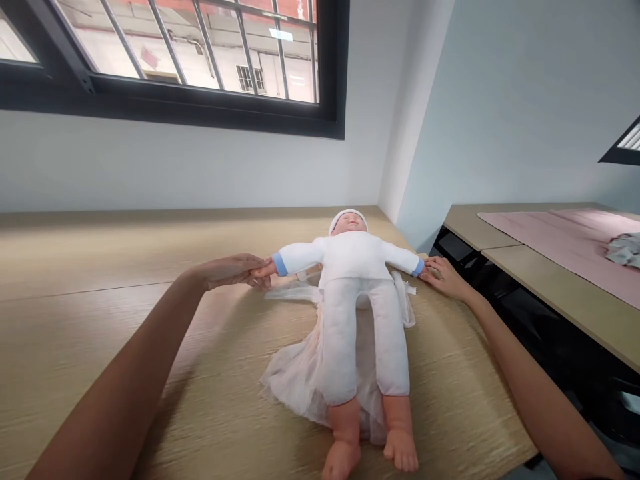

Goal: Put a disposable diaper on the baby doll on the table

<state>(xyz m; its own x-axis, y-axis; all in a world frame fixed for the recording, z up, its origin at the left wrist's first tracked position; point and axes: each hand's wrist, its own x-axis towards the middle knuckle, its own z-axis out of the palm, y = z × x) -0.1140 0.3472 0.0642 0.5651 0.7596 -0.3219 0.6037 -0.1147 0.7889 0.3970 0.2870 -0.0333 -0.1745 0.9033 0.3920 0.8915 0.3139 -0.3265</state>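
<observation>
A baby doll (354, 263) in a white suit with blue cuffs and a white cap lies on its back, feet toward me. Both its arms are stretched out sideways. My left hand (237, 270) is closed round the doll's hand at the left. At the right, my right hand (444, 277) pinches the doll's other hand between thumb and fingers. Under the doll's body and legs spreads a sheer pale dress (295, 377), its thin straps showing at both sides. The dress's middle is hidden by the doll.
The doll lies on a light wooden table (225, 373) against a wall under a barred window (210, 53). Beyond a gap at the right stands another table with a pink cloth (565, 240) and a crumpled grey cloth (625, 250) on it.
</observation>
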